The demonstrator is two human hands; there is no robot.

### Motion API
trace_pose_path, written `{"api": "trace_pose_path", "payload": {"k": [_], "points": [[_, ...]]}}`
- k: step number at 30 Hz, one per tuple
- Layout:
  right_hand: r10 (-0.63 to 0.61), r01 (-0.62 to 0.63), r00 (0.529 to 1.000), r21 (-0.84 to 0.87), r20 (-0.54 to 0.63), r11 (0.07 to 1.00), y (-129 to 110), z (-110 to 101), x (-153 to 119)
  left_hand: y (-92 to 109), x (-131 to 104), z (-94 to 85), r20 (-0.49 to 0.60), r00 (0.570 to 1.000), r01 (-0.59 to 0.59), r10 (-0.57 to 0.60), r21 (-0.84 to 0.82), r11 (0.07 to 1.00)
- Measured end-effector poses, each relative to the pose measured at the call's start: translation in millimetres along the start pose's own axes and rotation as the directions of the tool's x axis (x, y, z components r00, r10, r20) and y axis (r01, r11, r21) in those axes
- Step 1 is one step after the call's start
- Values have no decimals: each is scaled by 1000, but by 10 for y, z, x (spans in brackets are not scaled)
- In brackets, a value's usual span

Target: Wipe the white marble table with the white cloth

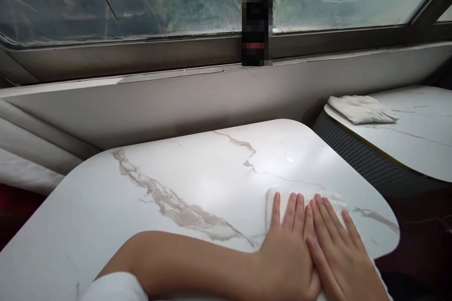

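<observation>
A folded white cloth (271, 200) lies on the marble-patterned white table (197, 174), near its right end. My left hand (287, 254) presses flat on the cloth, fingers stretched forward. Beside it, and touching it, my right hand (342, 254) also lies flat on the cloth with its fingers extended. The two hands meet along the thumb sides. Much of the cloth is hidden beneath them.
A second white table (423, 127) stands to the right across a gap, with another folded white cloth (360, 109) on its near left corner. Behind runs a low wall (197, 99) below windows. A pixelated dark object (256, 33) stands on the sill (169, 73).
</observation>
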State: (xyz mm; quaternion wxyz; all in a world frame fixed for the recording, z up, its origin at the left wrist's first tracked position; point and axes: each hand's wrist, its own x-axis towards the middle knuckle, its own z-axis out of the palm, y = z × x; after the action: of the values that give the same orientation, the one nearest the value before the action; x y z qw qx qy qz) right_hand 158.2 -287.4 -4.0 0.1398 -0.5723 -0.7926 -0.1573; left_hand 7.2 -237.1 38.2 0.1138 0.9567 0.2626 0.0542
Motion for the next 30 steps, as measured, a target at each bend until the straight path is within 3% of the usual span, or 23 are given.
{"api": "trace_pose_path", "payload": {"k": [4,7,11,15,19,24,30], "points": [[-13,12,1000,49,20,999,-159,32,36,-59,-193,5,18,1000,14,-14,5,1000],[18,-26,995,77,101,997,-92,196,391,-325,-62,40,-33,994,106,-106,10,994],[105,-130,959,80,265,988,113,516,1273,-1024,408,20,-110,968,232,-227,28,972],[164,-192,948,78,271,978,282,822,2159,-1802,868,-119,-134,948,301,-288,94,949],[143,-179,956,121,256,976,336,1014,2637,-2248,1056,-232,-159,923,369,-351,107,923],[189,-228,956,160,226,960,323,1081,2721,-2323,1058,-246,-189,907,397,-377,84,914],[156,-190,963,141,218,972,128,885,2289,-2013,767,-171,-170,925,362,-340,116,925]]}}
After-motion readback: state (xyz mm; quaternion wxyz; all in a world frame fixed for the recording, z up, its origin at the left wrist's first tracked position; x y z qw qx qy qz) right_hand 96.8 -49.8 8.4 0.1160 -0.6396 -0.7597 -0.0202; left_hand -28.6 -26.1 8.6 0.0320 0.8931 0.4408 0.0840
